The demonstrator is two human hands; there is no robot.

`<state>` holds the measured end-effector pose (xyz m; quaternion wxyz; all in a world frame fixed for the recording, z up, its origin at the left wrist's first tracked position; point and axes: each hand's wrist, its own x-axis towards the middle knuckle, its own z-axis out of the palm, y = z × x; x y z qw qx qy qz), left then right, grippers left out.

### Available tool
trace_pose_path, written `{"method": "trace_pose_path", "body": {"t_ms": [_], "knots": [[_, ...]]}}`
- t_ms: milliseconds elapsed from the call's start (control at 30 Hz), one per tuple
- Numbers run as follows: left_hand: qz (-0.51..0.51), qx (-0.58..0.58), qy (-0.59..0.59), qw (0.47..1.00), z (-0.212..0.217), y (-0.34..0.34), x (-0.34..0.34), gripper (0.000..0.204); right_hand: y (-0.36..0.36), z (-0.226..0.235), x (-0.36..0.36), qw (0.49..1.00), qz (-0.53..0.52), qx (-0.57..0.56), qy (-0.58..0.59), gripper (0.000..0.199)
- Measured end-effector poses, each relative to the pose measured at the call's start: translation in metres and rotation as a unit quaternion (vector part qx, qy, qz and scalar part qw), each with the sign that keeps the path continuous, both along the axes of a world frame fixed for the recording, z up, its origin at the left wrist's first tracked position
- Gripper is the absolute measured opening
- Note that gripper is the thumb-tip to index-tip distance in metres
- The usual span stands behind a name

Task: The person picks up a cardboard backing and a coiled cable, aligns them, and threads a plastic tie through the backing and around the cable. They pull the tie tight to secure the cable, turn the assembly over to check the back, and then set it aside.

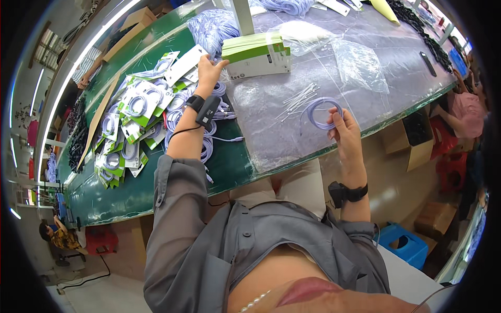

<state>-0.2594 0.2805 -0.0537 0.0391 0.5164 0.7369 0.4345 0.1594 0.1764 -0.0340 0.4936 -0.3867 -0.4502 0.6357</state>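
Observation:
My left hand (210, 73) is at the far side of the table, its fingers closed at the end of a white packaging card (186, 65). Its thumb points right, toward the left end of a stack of green and white cards (257, 57). Below that arm lies a heap of carded cables (138, 107) with pale lilac coils on them. Held up over the table's near right part, a coiled lilac cable (309, 116) is pinched between the thumb and fingers of my right hand (344, 128). Several white cable ties (297, 100) lie just left of this coil.
Loose coils (207, 148) lie beside the carded heap. Clear plastic bags (360, 65) and a bundle of lilac cables (213, 28) sit farther back. A metal post (242, 18) rises behind the stack. A black tool (428, 63) lies far right. Cartons and stools stand below the table.

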Motion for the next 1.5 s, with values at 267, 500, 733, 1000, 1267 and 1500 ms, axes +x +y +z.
{"method": "trace_pose_path", "body": {"t_ms": [267, 500, 733, 1000, 1267, 1500], "knots": [[-0.046, 0.08, -0.154, 0.984, -0.011, -0.004, 0.006, 0.052, -0.002, 0.005, -0.013, 0.998, 0.049, 0.001, 0.03, 0.022], [-0.022, -0.01, 0.137, 0.99, 0.055, -0.042, 0.039, 0.028, -0.002, 0.019, -0.032, 0.996, 0.054, 0.034, 0.069, 0.021], [-0.382, -0.076, -0.406, 0.827, 0.096, -0.087, 0.104, 0.019, 0.019, 0.06, -0.066, 0.73, -0.131, 0.581, -0.334, 0.021], [-0.334, -0.071, -0.518, 0.784, 0.056, -0.102, 0.116, 0.029, -0.029, 0.055, -0.065, 0.649, -0.002, 0.613, -0.45, 0.037], [-0.46, -0.03, -0.728, 0.507, 0.063, -0.164, 0.157, 0.037, -0.031, 0.048, -0.056, 0.598, -0.061, 0.64, -0.478, 0.033], [-0.337, 0.034, -0.651, 0.679, 0.034, -0.183, 0.185, 0.027, -0.043, 0.046, -0.061, 0.633, 0.018, 0.616, -0.469, 0.036]]}}
